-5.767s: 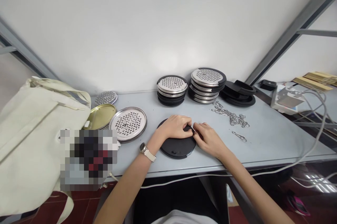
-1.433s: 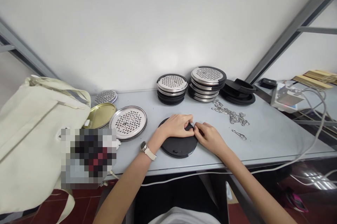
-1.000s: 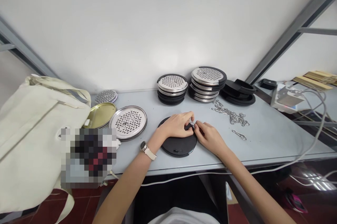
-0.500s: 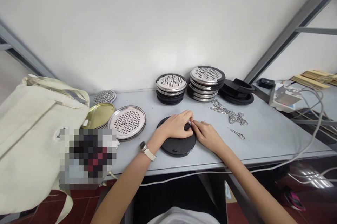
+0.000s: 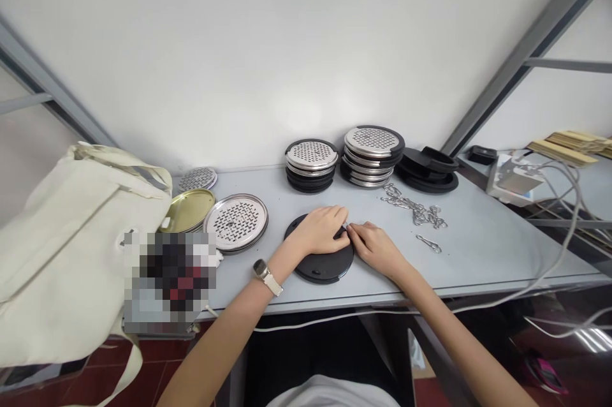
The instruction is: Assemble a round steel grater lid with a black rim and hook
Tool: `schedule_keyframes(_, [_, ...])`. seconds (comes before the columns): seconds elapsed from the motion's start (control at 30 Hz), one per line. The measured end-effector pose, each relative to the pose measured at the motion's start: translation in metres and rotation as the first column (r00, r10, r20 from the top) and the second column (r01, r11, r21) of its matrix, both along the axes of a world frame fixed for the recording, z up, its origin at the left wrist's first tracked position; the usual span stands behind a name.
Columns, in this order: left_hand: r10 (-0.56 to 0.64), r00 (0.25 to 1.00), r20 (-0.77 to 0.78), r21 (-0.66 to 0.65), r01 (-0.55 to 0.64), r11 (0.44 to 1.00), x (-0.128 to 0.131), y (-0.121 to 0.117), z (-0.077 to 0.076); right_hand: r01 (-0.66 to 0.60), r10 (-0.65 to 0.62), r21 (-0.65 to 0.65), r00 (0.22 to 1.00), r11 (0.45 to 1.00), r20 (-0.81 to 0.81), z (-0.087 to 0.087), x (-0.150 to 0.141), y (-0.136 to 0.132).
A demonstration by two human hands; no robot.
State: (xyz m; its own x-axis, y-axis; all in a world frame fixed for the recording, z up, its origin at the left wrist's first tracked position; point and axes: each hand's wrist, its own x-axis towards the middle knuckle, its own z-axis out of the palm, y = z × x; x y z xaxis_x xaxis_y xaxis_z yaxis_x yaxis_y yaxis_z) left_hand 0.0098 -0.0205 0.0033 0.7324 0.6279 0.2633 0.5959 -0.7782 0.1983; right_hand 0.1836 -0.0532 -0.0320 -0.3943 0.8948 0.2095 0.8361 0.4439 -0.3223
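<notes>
A round black disc [image 5: 322,268] lies on the grey table, close to its front edge. My left hand [image 5: 326,228], with a watch at the wrist, rests over the disc's upper right part, its fingers curled and closed on the rim. At that same rim, my right hand [image 5: 375,246] pinches with thumb and forefinger. Between the fingertips of both hands a tiny pale bit shows, too small to name. To the right lie a loose metal snap clip [image 5: 429,244] and a tangled pile of metal clips [image 5: 415,208].
Behind my hands stand two stacks of perforated metal discs with black rims [image 5: 312,164] [image 5: 373,155]. Black round parts [image 5: 427,171] lie beside them. On the left are a perforated disc [image 5: 236,222], a gold lid [image 5: 188,210] and a cream bag [image 5: 81,254]. A white cable [image 5: 549,266] crosses the front edge.
The view has shifted slightly. Both hands stay at the disc's rim in nearly the same pose, and the disc has hardly moved.
</notes>
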Motion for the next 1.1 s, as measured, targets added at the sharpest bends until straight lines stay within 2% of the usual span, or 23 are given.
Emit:
schedule_keyframes(0.1, [0.114, 0.994, -0.002, 0.034, -0.114, 0.993, -0.004, -0.016, -0.001, -0.024, 0.024, 0.017, 1.0, 1.0, 0.004, -0.002, -0.002, -0.006])
schedule_keyframes(0.2, [0.191, 0.98, 0.056, -0.033, -0.189, 0.981, -0.013, -0.034, -0.002, -0.033, 0.033, 0.028, 0.999, 0.999, 0.0, -0.003, -0.006, -0.018])
schedule_keyframes(0.33, [0.158, 0.97, 0.184, -0.207, -0.119, 0.971, -0.022, -0.053, -0.003, -0.019, 0.019, 0.042, 1.0, 0.999, -0.004, -0.004, -0.011, -0.035])
schedule_keyframes(0.43, [0.228, 0.929, 0.29, -0.314, -0.133, 0.94, -0.025, -0.063, -0.006, -0.022, 0.023, 0.049, 1.0, 0.999, -0.021, -0.004, -0.013, -0.042])
schedule_keyframes(0.53, [0.292, 0.886, 0.36, -0.362, -0.156, 0.919, -0.025, -0.071, -0.009, -0.039, 0.042, 0.05, 0.998, 0.998, -0.046, -0.006, -0.015, -0.044])
schedule_keyframes(0.8, [0.293, 0.882, 0.37, -0.377, -0.146, 0.915, -0.027, -0.078, -0.007, -0.036, 0.04, 0.031, 0.99, 0.999, -0.133, -0.008, -0.018, -0.043])
schedule_keyframes(1.1, [0.261, 0.912, 0.317, -0.366, -0.137, 0.921, -0.03, -0.076, -0.011, -0.058, 0.063, 0.052, 0.994, 0.997, -0.094, -0.011, -0.016, -0.041])
